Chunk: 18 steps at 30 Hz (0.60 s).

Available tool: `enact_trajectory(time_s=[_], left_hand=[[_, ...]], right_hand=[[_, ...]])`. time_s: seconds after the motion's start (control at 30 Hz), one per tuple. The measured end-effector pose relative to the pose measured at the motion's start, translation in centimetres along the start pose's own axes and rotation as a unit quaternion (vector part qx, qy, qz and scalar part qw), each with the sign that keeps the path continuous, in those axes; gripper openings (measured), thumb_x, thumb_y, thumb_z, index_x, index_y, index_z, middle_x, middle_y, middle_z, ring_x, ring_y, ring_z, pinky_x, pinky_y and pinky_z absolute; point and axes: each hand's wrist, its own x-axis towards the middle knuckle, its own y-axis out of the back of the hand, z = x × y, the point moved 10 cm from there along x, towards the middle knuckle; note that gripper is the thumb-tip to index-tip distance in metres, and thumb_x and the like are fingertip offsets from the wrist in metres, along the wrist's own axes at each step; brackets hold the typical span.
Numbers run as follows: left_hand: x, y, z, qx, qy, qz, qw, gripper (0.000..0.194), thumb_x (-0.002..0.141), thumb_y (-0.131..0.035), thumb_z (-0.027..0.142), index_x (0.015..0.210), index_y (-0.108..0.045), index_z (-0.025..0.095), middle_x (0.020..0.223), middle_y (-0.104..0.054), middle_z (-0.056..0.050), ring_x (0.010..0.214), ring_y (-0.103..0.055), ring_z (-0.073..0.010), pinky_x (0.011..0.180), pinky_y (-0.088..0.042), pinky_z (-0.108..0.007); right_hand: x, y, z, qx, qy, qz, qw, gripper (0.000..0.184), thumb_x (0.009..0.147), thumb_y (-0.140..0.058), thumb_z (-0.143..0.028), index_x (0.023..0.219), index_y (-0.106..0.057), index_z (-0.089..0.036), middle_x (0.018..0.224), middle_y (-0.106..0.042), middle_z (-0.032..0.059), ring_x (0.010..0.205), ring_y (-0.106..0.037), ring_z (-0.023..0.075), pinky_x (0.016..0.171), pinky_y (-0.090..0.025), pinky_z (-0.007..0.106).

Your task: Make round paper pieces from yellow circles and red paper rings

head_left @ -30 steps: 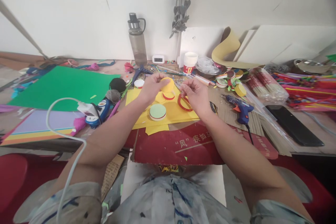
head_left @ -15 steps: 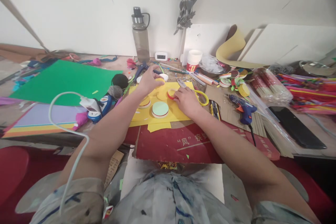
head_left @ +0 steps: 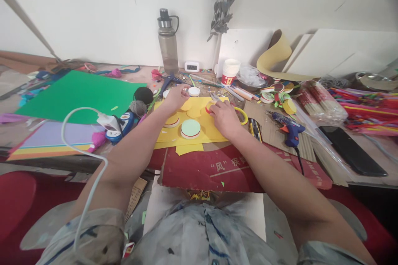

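Observation:
My left hand [head_left: 177,98] is low over the yellow sheets [head_left: 214,133], fingers curled at a yellow paper circle [head_left: 185,105]; its grip is partly hidden. A second yellow circle [head_left: 194,112] lies beside it. With bent fingers my right hand [head_left: 226,119] grips a round disc with a red rim [head_left: 207,108]. Between my arms sit a pale green-topped disc [head_left: 190,128] and a yellow-topped disc [head_left: 172,121]. A white disc [head_left: 194,91] lies just beyond my left fingers. Yellow-handled scissors [head_left: 244,116] are partly covered by my right hand.
A glue gun [head_left: 292,132] and a utility knife [head_left: 255,129] lie to the right, near a black phone [head_left: 353,151]. Paper cups [head_left: 231,70] and a water bottle [head_left: 168,45] stand behind. A white cable [head_left: 63,126] crosses near my left arm.
My left hand has lowered toward the yellow sheets, the yellow circle at its fingers coming down too. My right hand has shifted slightly right with the red-rimmed disc.

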Motion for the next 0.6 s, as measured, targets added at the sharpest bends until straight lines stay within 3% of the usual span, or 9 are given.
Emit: enact_trajectory(time_s=[0.23,0.37,0.47,0.6], left_hand=[[0.2,-0.2,-0.3,0.044,-0.043,0.001,0.998,0.037,0.068,-0.065,0.002,0.096,-0.080,0.021,0.096,-0.081,-0.007,0.097,-0.073,-0.0274,0.098,-0.055,-0.041],[0.1,-0.4,1.3,0.117,-0.094,-0.014,0.989,0.027,0.073,-0.076,0.014,0.098,-0.082,0.021,0.112,-0.082,-0.011,0.115,-0.071,-0.0336,0.114,-0.046,-0.049],[-0.7,-1.7,3.0,0.154,-0.141,-0.079,0.975,0.030,0.074,-0.084,0.028,0.103,-0.083,0.021,0.115,-0.081,-0.012,0.120,-0.067,-0.0362,0.117,-0.039,-0.050],[-2.4,-3.9,3.8,0.185,-0.165,-0.196,0.949,0.040,0.061,-0.094,0.035,0.098,-0.084,0.025,0.113,-0.078,-0.010,0.121,-0.063,-0.0369,0.114,-0.036,-0.047]], right_hand=[[-0.1,-0.1,0.5,0.001,-0.011,-0.004,1.000,0.037,0.106,-0.044,-0.008,0.116,-0.080,-0.016,0.123,-0.074,0.0187,0.118,-0.059,0.0365,0.097,-0.044,0.050],[-0.1,-0.3,0.5,0.002,-0.005,-0.005,1.000,0.037,0.105,-0.045,-0.008,0.110,-0.081,-0.016,0.116,-0.075,0.0182,0.116,-0.059,0.0362,0.096,-0.043,0.050],[-0.1,-0.1,0.5,0.009,0.005,0.016,1.000,0.037,0.104,-0.045,-0.008,0.109,-0.081,-0.017,0.111,-0.075,0.0176,0.112,-0.059,0.0347,0.095,-0.043,0.048],[0.0,-0.3,0.5,0.024,0.004,0.011,1.000,0.031,0.104,-0.050,-0.012,0.109,-0.081,-0.016,0.111,-0.074,0.0183,0.111,-0.059,0.0343,0.096,-0.042,0.047]])
